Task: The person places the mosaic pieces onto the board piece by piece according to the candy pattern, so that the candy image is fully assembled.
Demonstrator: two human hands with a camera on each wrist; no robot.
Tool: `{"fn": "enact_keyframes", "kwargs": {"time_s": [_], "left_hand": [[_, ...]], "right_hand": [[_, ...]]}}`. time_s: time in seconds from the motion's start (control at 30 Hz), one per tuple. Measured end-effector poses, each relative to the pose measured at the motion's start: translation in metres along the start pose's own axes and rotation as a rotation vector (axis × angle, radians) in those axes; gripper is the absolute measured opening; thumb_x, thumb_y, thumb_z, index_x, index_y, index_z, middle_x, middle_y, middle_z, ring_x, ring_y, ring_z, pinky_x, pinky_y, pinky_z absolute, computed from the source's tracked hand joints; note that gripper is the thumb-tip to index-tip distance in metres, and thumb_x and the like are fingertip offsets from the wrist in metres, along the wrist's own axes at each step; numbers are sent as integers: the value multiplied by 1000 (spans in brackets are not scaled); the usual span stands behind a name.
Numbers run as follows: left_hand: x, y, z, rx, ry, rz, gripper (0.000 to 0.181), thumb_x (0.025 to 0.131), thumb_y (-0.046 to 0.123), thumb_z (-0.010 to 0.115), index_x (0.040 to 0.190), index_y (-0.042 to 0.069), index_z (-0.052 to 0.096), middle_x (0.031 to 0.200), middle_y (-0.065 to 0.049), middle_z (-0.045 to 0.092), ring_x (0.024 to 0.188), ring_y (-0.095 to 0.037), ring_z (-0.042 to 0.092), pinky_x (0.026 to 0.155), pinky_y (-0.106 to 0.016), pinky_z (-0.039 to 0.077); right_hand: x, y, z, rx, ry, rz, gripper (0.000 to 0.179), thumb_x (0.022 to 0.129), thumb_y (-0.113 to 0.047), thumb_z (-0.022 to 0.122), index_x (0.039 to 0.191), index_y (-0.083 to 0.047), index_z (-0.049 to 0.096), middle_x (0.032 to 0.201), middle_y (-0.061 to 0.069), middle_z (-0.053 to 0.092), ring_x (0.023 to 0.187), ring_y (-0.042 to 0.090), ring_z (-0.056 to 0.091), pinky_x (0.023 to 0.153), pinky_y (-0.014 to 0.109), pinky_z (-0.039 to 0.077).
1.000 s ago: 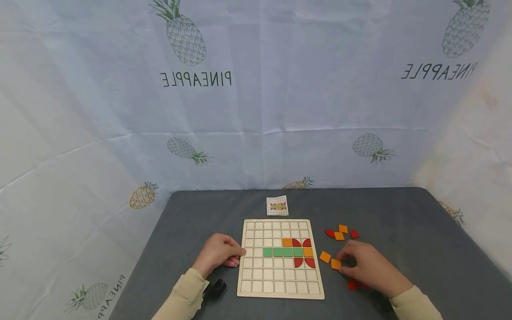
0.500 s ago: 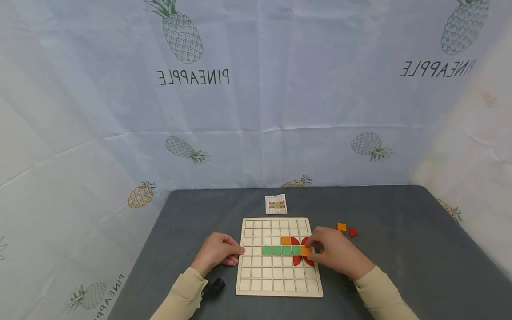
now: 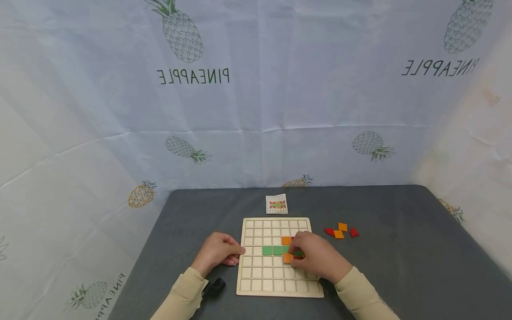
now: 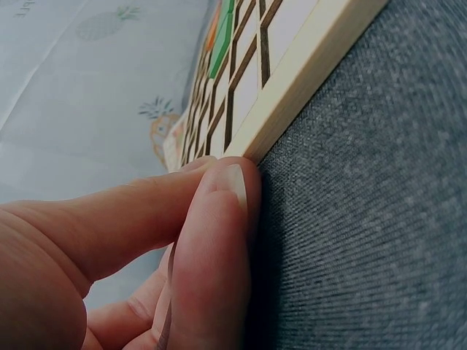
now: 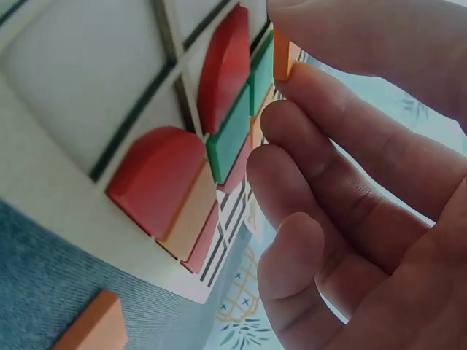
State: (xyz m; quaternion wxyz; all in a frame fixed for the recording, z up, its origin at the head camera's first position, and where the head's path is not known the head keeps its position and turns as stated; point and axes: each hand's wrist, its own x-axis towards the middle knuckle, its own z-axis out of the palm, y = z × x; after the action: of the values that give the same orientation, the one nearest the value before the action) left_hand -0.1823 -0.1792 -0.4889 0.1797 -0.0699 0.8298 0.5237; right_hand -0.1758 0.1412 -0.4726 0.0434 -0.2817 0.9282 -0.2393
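My left hand (image 3: pixel 218 250) pinches the left edge of a pale wooden grid board (image 3: pixel 260 285) between thumb and forefinger. Over the board's right half, my right hand (image 3: pixel 320 257) holds an orange square tile (image 3: pixel 287 258) between thumb and fingertips, just below a row of green square tiles (image 3: pixel 272 251). Another orange square (image 3: pixel 286 240) sits in the grid above that row. The right wrist view shows red quarter-circle tiles (image 5: pixel 157 182) and a green tile (image 5: pixel 230 135) set in their cells. In the head view my right hand hides most of the red pieces.
A small printed pattern card (image 3: pixel 277 204) lies beyond the board. Loose orange tiles (image 3: pixel 338 234) and red pieces (image 3: pixel 354 232) lie on the dark table (image 3: pixel 392 222) to the right. A black object (image 3: pixel 214 288) is near my left wrist, and a pineapple-print cloth (image 3: pixel 256 102) hangs behind.
My right hand has picked up an orange square tile from the table right of the board and carried it left over the grid. My left hand stays at the board's edge.
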Motion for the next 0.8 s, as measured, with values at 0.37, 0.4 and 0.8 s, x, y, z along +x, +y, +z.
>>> {"fn": "enact_keyframes", "kwargs": {"time_s": [0.37,0.4,0.8], "left_hand": [[1,-1,0,1,3,-7,18,88,21,91,94,6,81,78,-9,78,65,-13,74,63,-31,67],[1,-1,0,1,2,-6,19,88,21,91,93,6,82,78,-9,78,65,-13,74,64,-31,67],[2,-1,0,4,4,-5,20,88,22,92,93,6,82,78,-9,78,65,-12,74,63,-31,66]], "right_hand": [[-2,-2,4,-4,-1,-9,17,83,-16,94,91,-20,80,89,-10,63,78,2,49,68,24,50],[-2,-2,4,-1,0,-7,17,83,-16,94,91,-20,80,89,-9,62,78,2,49,67,24,50],[0,-8,4,-9,-5,4,16,84,-16,94,88,-18,79,85,-9,59,75,3,47,65,24,49]]}}
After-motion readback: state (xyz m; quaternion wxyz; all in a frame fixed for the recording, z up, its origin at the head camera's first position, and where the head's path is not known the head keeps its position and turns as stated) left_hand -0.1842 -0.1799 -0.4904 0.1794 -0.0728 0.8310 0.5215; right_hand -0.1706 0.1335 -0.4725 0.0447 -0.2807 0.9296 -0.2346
